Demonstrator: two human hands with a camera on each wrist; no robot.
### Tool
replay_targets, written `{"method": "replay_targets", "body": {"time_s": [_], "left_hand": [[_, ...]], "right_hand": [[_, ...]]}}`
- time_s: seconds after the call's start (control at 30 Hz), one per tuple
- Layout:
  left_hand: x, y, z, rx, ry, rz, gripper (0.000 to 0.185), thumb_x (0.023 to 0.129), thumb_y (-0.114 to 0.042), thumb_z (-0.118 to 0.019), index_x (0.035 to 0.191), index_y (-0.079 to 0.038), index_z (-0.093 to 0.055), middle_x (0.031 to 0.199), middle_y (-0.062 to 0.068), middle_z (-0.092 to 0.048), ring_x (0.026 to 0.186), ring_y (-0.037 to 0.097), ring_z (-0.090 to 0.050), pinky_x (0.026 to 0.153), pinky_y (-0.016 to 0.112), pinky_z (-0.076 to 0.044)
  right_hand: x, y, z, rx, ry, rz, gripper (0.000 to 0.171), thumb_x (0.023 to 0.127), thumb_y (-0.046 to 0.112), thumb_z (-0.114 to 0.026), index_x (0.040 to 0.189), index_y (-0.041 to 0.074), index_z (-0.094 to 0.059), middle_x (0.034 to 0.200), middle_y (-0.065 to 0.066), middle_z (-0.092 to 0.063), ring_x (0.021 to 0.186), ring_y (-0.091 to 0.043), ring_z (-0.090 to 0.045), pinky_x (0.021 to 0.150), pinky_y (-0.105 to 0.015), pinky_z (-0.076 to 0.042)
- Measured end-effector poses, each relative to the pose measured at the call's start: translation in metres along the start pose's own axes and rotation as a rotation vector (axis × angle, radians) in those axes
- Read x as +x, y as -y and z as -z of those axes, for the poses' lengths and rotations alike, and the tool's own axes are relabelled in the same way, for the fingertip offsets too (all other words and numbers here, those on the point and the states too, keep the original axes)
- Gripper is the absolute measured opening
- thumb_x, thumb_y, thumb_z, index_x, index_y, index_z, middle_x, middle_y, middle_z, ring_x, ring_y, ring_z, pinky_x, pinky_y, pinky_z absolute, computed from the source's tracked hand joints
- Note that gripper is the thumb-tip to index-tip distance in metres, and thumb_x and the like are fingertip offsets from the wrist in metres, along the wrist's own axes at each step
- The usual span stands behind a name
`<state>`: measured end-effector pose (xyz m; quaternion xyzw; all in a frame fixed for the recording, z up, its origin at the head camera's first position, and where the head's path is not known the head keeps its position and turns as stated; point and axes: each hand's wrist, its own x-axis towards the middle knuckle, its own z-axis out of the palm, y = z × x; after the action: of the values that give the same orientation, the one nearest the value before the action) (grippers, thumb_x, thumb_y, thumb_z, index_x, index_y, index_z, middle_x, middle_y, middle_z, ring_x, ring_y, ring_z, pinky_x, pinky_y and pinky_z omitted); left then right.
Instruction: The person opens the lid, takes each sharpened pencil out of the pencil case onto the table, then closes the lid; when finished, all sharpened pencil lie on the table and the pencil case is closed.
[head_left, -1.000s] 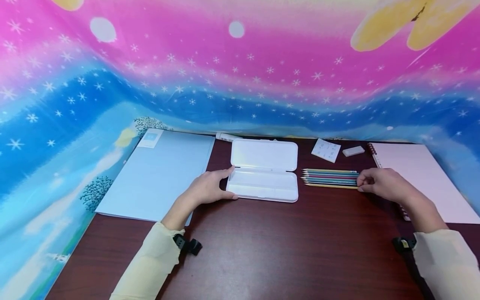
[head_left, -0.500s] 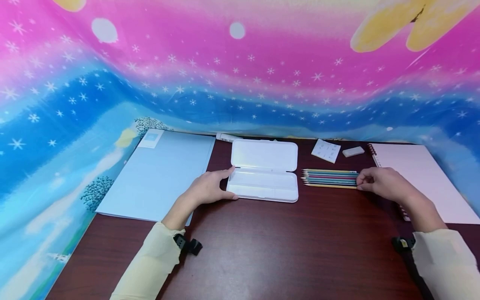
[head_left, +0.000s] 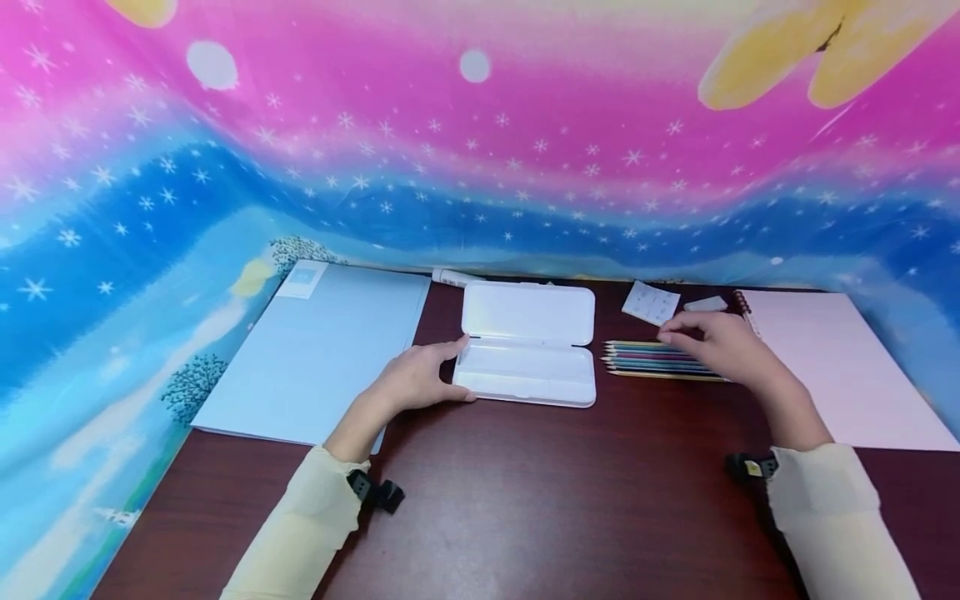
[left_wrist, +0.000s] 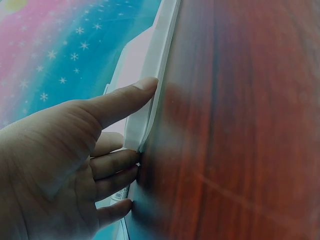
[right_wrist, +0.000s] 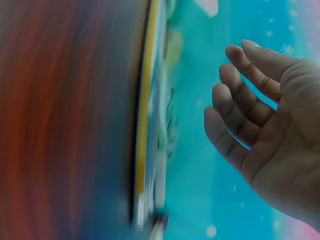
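A pale blue rectangular folder [head_left: 318, 350] lay flat at the left of the dark brown wooden tabletop [head_left: 570, 500]. Just right of it the left hand [head_left: 416, 379] rested against the left end of the open white plastic pencil case [head_left: 525, 354], thumb along the near edge and forefinger at the hinge corner; in the left wrist view the fingers [left_wrist: 117, 165] lay nearly straight against the case's end wall [left_wrist: 150, 105], pressing rather than wrapping it. The case sat at the middle of the tabletop, its lid tipped back toward the far side. A white marker pen [head_left: 453, 276] lay on the far side of the case, by the starry pink and blue backdrop cloth [head_left: 480, 150].

Right of the case lay a row of coloured wooden pencils [head_left: 648, 360], tips pointing left. The right hand [head_left: 712, 346] hovered over their right half, fingers [right_wrist: 235, 115] loosely spread and relaxed, holding nothing. On the far side of the pencils sat a small white printed card [head_left: 649, 302] and a white eraser [head_left: 705, 304]. A pink spiral-bound notebook [head_left: 840, 367] lay at the far right.
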<state>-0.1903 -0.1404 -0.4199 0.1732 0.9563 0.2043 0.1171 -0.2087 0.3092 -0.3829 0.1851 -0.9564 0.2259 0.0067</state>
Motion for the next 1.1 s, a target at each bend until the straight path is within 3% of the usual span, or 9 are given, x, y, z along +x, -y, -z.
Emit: {"method": "replay_targets", "body": {"time_s": [0.1, 0.3, 0.53, 0.77, 0.9, 1.1], "left_hand": [[-0.001, 0.0, 0.0, 0.001, -0.005, 0.003, 0.098, 0.08, -0.057, -0.08, 0.159, -0.023, -0.033, 0.158, 0.006, -0.046, 0.143, 0.03, -0.048, 0.111, 0.051, -0.044], [0.0, -0.001, -0.006, -0.011, 0.003, 0.001, 0.098, 0.08, -0.056, -0.081, 0.159, -0.023, -0.034, 0.158, 0.004, -0.047, 0.142, 0.029, -0.049, 0.11, 0.051, -0.045], [0.002, 0.0, -0.003, -0.009, -0.015, 0.006, 0.098, 0.079, -0.055, -0.082, 0.158, -0.022, -0.036, 0.156, 0.005, -0.049, 0.139, 0.029, -0.052, 0.107, 0.05, -0.048], [0.002, 0.0, 0.001, -0.004, -0.052, 0.008, 0.098, 0.077, -0.056, -0.084, 0.157, -0.02, -0.04, 0.152, 0.008, -0.054, 0.135, 0.029, -0.056, 0.102, 0.05, -0.05], [0.002, -0.001, 0.0, -0.003, -0.067, 0.01, 0.098, 0.075, -0.057, -0.084, 0.156, -0.018, -0.042, 0.152, 0.007, -0.054, 0.135, 0.029, -0.056, 0.103, 0.049, -0.05], [0.003, -0.004, -0.002, 0.003, -0.08, 0.016, 0.098, 0.074, -0.054, -0.086, 0.154, -0.015, -0.045, 0.151, 0.008, -0.055, 0.136, 0.029, -0.055, 0.105, 0.05, -0.049]], "right_hand": [[0.012, 0.015, -0.007, 0.045, -0.009, 0.005, 0.03, 0.102, 0.036, -0.062, 0.12, 0.016, -0.074, 0.111, -0.008, -0.075, 0.083, -0.02, -0.059, 0.075, -0.039, -0.05], [0.03, 0.039, -0.023, 0.132, 0.05, -0.042, 0.047, 0.104, 0.041, -0.057, 0.142, 0.015, -0.06, 0.134, -0.016, -0.066, 0.112, -0.034, -0.066, 0.088, -0.053, -0.054], [0.046, 0.056, -0.04, 0.213, 0.159, -0.078, 0.071, 0.103, 0.044, -0.057, 0.162, 0.016, -0.028, 0.152, -0.018, -0.052, 0.123, -0.035, -0.065, 0.094, -0.053, -0.055], [0.052, 0.059, -0.045, 0.359, 0.112, -0.072, 0.076, 0.104, 0.043, -0.055, 0.165, 0.019, -0.016, 0.155, -0.016, -0.047, 0.123, -0.035, -0.062, 0.095, -0.053, -0.053], [0.051, 0.062, -0.043, 0.405, 0.072, -0.067, 0.072, 0.105, 0.043, -0.053, 0.163, 0.016, -0.022, 0.147, -0.015, -0.053, 0.118, -0.034, -0.065, 0.089, -0.048, -0.054], [0.045, 0.063, -0.04, 0.346, 0.008, -0.052, 0.052, 0.107, 0.046, -0.046, 0.144, 0.011, -0.059, 0.131, -0.017, -0.063, 0.105, -0.036, -0.068, 0.087, -0.048, -0.056]]}}
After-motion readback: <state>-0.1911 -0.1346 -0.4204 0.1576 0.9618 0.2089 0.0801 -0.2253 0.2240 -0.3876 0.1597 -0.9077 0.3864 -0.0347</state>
